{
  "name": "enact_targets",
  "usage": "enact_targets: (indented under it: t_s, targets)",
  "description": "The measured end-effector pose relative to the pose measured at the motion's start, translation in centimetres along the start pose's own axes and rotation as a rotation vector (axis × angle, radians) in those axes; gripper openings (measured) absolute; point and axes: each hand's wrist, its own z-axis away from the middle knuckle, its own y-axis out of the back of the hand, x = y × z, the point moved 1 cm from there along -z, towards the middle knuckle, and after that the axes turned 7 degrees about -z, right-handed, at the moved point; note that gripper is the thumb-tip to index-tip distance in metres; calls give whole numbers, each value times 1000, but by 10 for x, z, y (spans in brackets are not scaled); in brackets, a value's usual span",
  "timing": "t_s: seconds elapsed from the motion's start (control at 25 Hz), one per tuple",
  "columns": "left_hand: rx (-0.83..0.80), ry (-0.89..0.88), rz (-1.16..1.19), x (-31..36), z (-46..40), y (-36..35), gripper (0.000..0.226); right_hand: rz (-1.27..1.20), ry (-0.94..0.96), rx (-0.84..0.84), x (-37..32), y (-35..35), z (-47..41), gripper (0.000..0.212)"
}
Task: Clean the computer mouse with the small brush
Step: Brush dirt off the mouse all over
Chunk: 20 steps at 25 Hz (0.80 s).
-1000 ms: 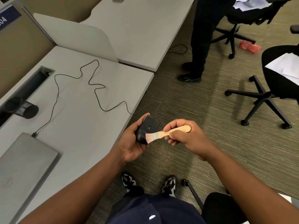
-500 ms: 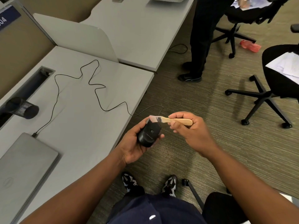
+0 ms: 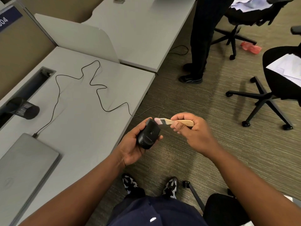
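Note:
My left hand (image 3: 132,146) grips a black computer mouse (image 3: 148,135), held off the desk's edge with its underside facing up. Its thin black cable (image 3: 97,93) snakes back across the grey desk (image 3: 78,128) to a closed laptop. My right hand (image 3: 192,129) holds a small brush (image 3: 173,122) by its light wooden handle. The pale bristles touch the far end of the mouse, beside my left fingertips.
A closed grey laptop (image 3: 24,165) lies at the desk's near left, and a black mesh cup (image 3: 24,108) lies on its side near a cable slot. A person in dark trousers (image 3: 202,46) stands ahead. Office chairs (image 3: 267,95) stand right, on carpet.
The brush has swept from the near end of the mouse up to its far end. The mouse has turned slightly in my left hand.

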Motion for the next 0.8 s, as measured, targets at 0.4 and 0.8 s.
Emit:
enact_targets:
  t_s: [0.4, 0.8]
  targets:
    - [-10, -3, 46, 1, 2, 4, 50, 80, -88, -74, 2, 5, 2, 18]
    - [-50, -13, 17, 0, 0, 3, 48, 50, -5, -94, 5, 0, 4, 15]
